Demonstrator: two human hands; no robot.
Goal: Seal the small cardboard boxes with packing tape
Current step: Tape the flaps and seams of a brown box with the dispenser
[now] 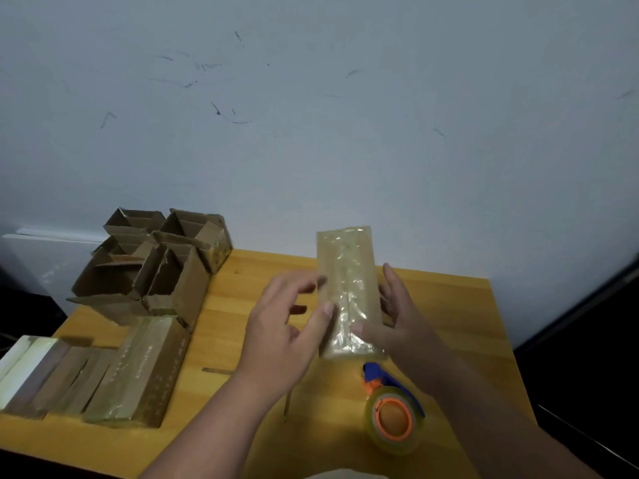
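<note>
Standing tilted above the middle of the table [460, 305], the box [346, 292] is covered in glossy tape and held between both hands. The right hand [401, 316] grips its right side, thumb across the front and fingers behind. The left hand [287, 319] has its thumb pressed to the box's left edge, its fingers spread loose and blurred. Just below the box a tape dispenser [394, 409] with a blue handle and orange core lies on the table. At left sit taped boxes [138, 371], with open boxes [152, 264] behind them.
</note>
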